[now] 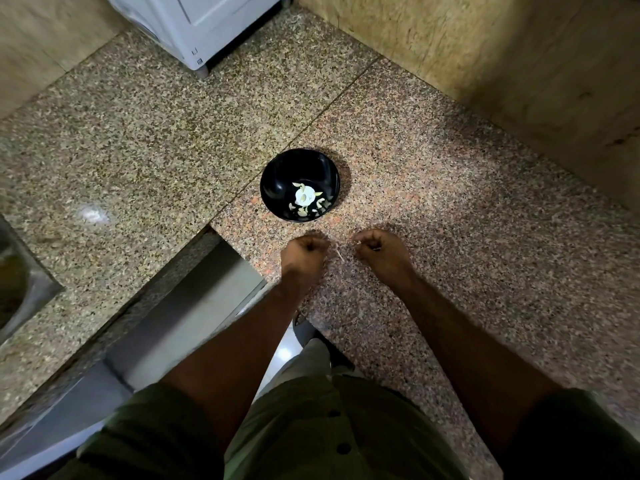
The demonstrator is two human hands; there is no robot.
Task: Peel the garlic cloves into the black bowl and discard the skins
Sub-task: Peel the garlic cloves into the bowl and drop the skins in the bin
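Note:
The black bowl [300, 185] stands on the speckled granite counter [433, 209], holding a garlic bulb [303, 196] and several pale cloves or skins around it. Just in front of the bowl, my left hand [304, 249] and my right hand [379, 247] hover close together over the counter, both with fingers curled. A thin pale strip of garlic skin [338, 252] hangs between them. What each fist holds inside is hidden by the fingers.
A white appliance [201, 22] stands at the back of the counter. Tan stone walls [502, 57] rise at the back right. A steel sink [17, 282] is set in the counter at the far left. The counter's edge cuts in below my left arm.

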